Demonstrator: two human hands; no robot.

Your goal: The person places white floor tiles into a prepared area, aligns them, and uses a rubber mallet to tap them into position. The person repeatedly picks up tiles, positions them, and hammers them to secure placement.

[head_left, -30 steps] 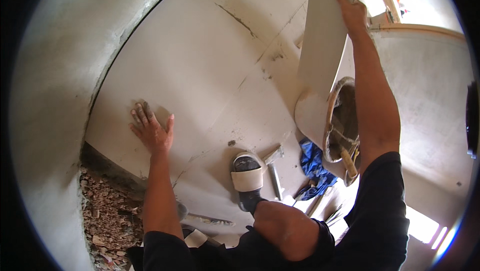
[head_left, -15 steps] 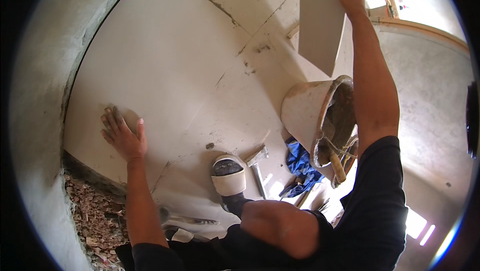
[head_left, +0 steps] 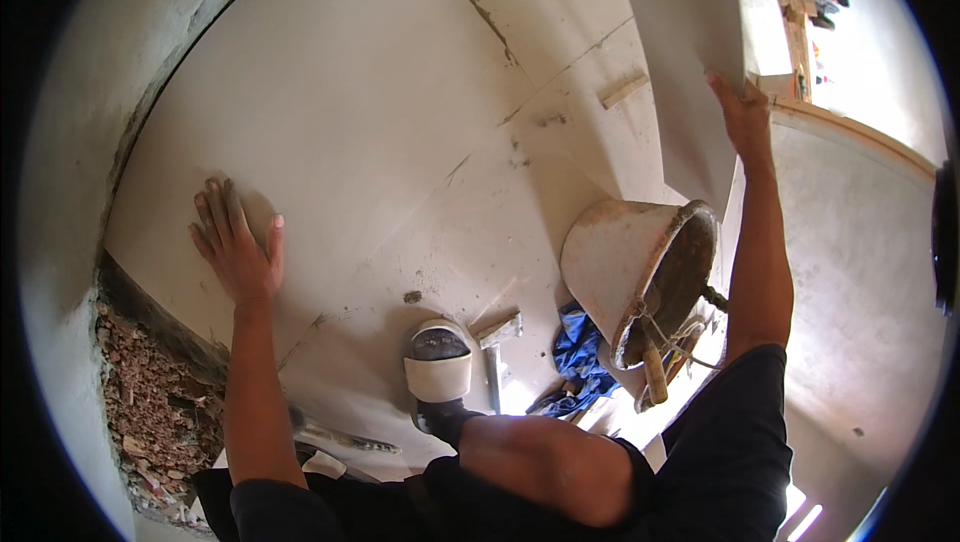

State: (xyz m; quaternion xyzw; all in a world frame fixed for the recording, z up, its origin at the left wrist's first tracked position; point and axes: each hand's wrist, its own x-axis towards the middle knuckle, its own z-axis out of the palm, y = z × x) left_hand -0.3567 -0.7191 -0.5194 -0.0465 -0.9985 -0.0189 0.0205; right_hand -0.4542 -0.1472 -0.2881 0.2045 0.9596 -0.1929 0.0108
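Observation:
My left hand [head_left: 238,247] lies flat with spread fingers on a large pale floor tile [head_left: 330,122], close to the wall on the left. My right hand [head_left: 745,122] reaches far to the right and grips the edge of a big grey tile [head_left: 690,62] that stands on edge, tilted. The upper end of this tile runs out of the picture. Just below its lower corner, a mortar-stained bucket [head_left: 615,257] tips toward the right. A wooden-handled tool [head_left: 653,374] pokes out of the bucket's mouth; its head is hidden.
A hammer [head_left: 495,352] lies beside my sandalled foot [head_left: 438,367], with a blue cloth [head_left: 580,357] to its right. Brown rubble [head_left: 155,392] fills the lower left beside the plastered wall [head_left: 75,192]. A wooden strip [head_left: 625,92] lies near the standing tile.
My right hand and the grey tile have moved right and lower in the picture. My left hand stays flat on the floor tile. The whole view has shifted a little.

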